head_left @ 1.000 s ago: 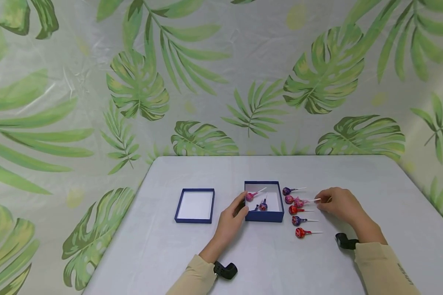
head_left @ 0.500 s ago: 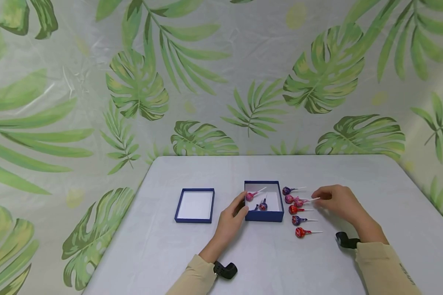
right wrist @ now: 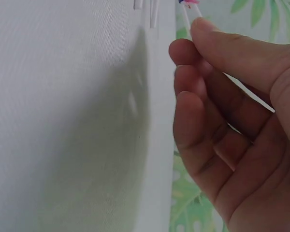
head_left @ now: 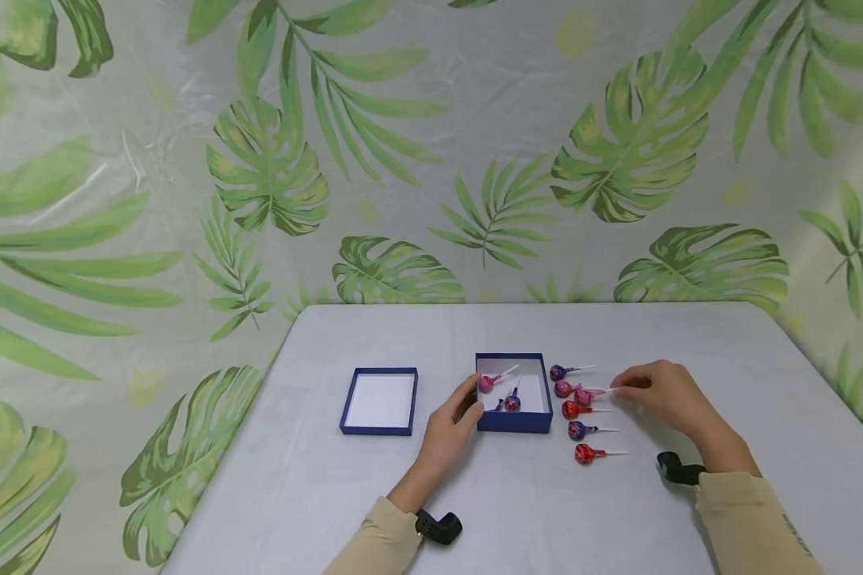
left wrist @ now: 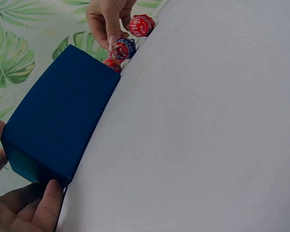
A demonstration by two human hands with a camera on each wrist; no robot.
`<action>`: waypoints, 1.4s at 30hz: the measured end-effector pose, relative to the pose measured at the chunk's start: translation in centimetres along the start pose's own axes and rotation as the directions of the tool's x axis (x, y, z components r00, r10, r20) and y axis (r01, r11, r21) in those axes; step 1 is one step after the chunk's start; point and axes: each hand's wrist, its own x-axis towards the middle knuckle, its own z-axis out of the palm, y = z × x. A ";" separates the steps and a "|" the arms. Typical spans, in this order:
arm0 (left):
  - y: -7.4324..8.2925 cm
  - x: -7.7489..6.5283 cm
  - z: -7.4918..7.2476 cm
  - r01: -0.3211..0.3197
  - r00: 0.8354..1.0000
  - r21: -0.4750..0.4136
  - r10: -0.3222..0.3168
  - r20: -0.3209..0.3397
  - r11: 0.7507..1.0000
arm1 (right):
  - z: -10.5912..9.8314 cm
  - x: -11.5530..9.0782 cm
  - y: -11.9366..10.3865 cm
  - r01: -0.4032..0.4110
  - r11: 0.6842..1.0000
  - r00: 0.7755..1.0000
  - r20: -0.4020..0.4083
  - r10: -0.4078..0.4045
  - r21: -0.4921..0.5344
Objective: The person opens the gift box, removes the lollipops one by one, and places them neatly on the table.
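My left hand [head_left: 447, 431] holds the left side of an open blue box [head_left: 514, 422], fingers and thumb against its wall. Inside lie a pink lollipop [head_left: 486, 384] and a dark blue one [head_left: 513, 402], plus a partly hidden dark blue wrapper [head_left: 499, 406]. My right hand [head_left: 665, 395] pinches the white stick of a pink lollipop [head_left: 583, 396] between thumb and index finger, as the right wrist view shows. That lollipop's head is beside another pink lollipop [head_left: 562, 389] in the column right of the box.
The column also has a purple lollipop [head_left: 558, 373], a red one [head_left: 570, 410], a blue-purple one [head_left: 578, 430] and a nearest red one [head_left: 585, 454], sticks pointing right. A blue-rimmed lid [head_left: 344, 403] with white inside lies left on the white table [head_left: 518, 511].
My right hand has shifted slightly along the pink lollipop's stick, up and left, then a little back. The left hand and box stay put.
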 end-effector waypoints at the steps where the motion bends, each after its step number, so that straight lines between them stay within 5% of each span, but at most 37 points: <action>1: 0.0 0.0 0.0 -0.001 1.000 0.000 0.001 0.001 1.000 | 0.0 0.0 0.1 -0.003 1.000 1.000 0.005 0.003 0.003; 30: -0.2 0.0 0.2 -0.004 1.000 -0.005 0.004 0.000 1.000 | 0.9 -0.1 0.7 0.006 0.998 1.000 -0.006 -0.006 -0.069; 42: 0.1 -0.1 0.1 0.001 1.000 -0.005 -0.001 0.000 1.000 | -0.7 -0.5 0.6 -0.031 0.998 0.999 0.011 0.032 -0.062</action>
